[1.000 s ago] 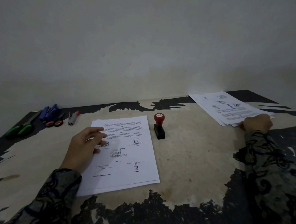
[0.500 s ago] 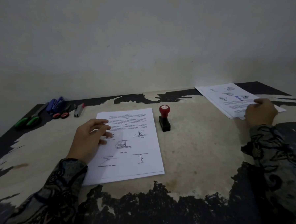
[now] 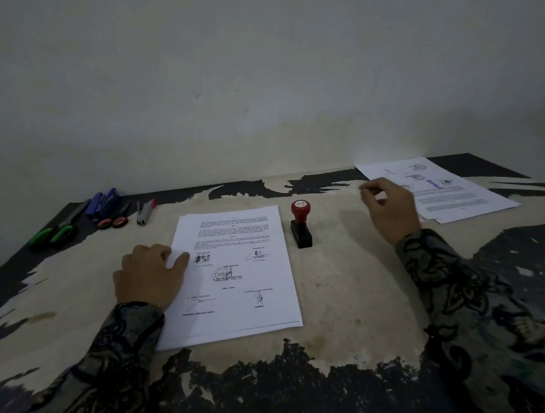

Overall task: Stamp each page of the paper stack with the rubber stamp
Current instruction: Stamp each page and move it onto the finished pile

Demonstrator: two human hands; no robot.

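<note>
A stack of white printed pages [image 3: 241, 287] lies in front of me on the worn table [image 3: 354, 299]. My left hand [image 3: 150, 275] rests flat on the stack's left edge, fingers straight. The rubber stamp [image 3: 301, 224], red knob on a black base, stands upright just right of the stack, untouched. My right hand [image 3: 388, 209] hovers between the stamp and a second pile of pages [image 3: 445, 190] at the far right, its fingers loosely curled and holding nothing.
At the far left lie green-handled scissors [image 3: 55, 231], a blue stapler [image 3: 104, 202], red-handled scissors [image 3: 114, 220] and a small grey stapler [image 3: 145, 213]. A plain wall [image 3: 271, 80] rises right behind the table.
My right hand has left the far right pile and moved left toward the stamp. My left hand stays on the stack.
</note>
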